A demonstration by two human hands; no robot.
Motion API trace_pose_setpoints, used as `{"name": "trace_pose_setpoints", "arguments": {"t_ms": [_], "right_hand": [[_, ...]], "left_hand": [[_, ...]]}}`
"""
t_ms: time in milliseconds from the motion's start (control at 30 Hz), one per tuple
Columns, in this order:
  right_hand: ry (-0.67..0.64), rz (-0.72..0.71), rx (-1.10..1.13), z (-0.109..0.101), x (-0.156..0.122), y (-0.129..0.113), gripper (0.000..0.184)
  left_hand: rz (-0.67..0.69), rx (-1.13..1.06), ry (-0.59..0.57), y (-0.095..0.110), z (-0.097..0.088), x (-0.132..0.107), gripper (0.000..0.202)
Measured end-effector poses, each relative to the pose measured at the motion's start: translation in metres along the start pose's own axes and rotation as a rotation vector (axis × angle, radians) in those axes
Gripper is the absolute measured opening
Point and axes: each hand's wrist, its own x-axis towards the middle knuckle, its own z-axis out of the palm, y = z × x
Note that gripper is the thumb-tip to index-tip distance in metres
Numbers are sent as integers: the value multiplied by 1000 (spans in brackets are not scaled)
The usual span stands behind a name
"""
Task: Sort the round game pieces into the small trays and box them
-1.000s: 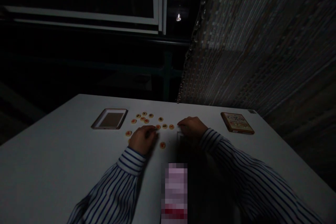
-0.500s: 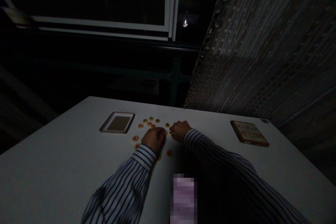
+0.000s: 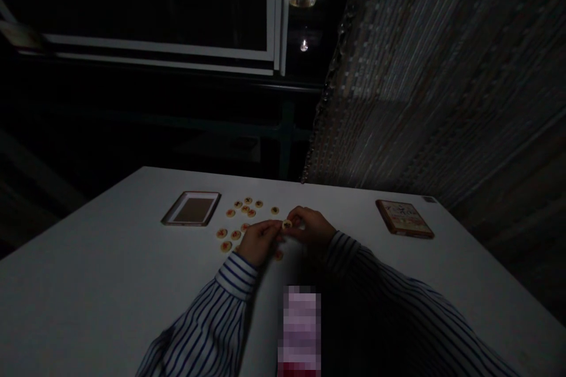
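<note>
Several small round pale game tokens point(image 3: 242, 216) with red marks lie scattered on a white table point(image 3: 101, 271). My left hand point(image 3: 257, 241) and my right hand point(image 3: 311, 226) meet just above the table, fingers curled. Between their fingertips they pinch one round token point(image 3: 287, 224). Both arms wear blue-striped white sleeves. More tokens lie beside and partly under my left hand.
An open shallow box tray point(image 3: 191, 208) lies left of the tokens. A brown-edged box lid point(image 3: 404, 218) with a printed top lies at the right. A woven blind point(image 3: 442, 70) hangs behind the table's right side. A dark window is behind.
My hands came together from the table and lifted one token between their fingertips. The camera shifted slightly.
</note>
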Motion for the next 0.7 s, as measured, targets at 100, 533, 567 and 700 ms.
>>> {"name": "trace_pose_setpoints", "arguments": {"t_ms": [100, 533, 567, 700], "right_hand": [[48, 16, 121, -3, -12, 1, 26], [49, -13, 123, -15, -47, 8, 31], [35, -65, 45, -17, -48, 8, 31], [-23, -200, -168, -22, -50, 9, 27]], "left_hand": [[-31, -69, -63, 5, 5, -6, 38], [37, -147, 20, 10, 29, -19, 29], [44, -128, 24, 11, 30, -19, 28], [64, -99, 32, 13, 36, -18, 28]]}}
